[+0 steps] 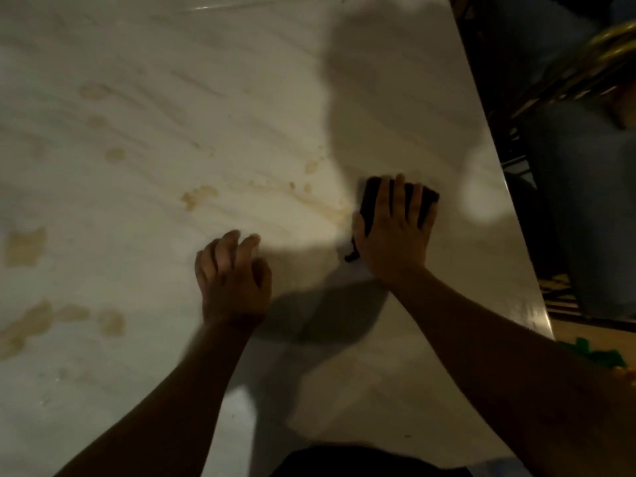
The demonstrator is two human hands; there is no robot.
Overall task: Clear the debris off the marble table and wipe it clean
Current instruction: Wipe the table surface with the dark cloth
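- While my right hand (392, 232) lies flat on the dark wiping cloth (371, 201), its fingers are straight and slightly spread, pressing the cloth onto the marble table (144, 49) rather than curling round it.
- Dark cloth shows between those fingers and past their tips, and a thin dark strand (351, 256) trails out on the near side of the cloth, just beside my thumb.
- Left of the cloth and a little nearer to me, my left hand (234, 280) holds nothing; its fingers are loosely bent with the tips (253, 239) down toward the marble, though I cannot tell whether they touch it.
- A brown smear (335, 213) runs right up to the cloth's left edge, and small brown spots (309, 166) sit just beyond it.
- Farther left of the cloth lies a brown blotch (198, 196), and well away on that side are larger dried stains (24, 246).
- Right of the cloth the tabletop ends at its long edge (516, 235), which is near the cloth.
- Beyond that edge, well to the cloth's right, stands a chair with a gilt frame (609, 49), blurred and dim.
- Nearer to me on that same side, something green (599, 356) shows past the table's corner; I cannot tell what it is.
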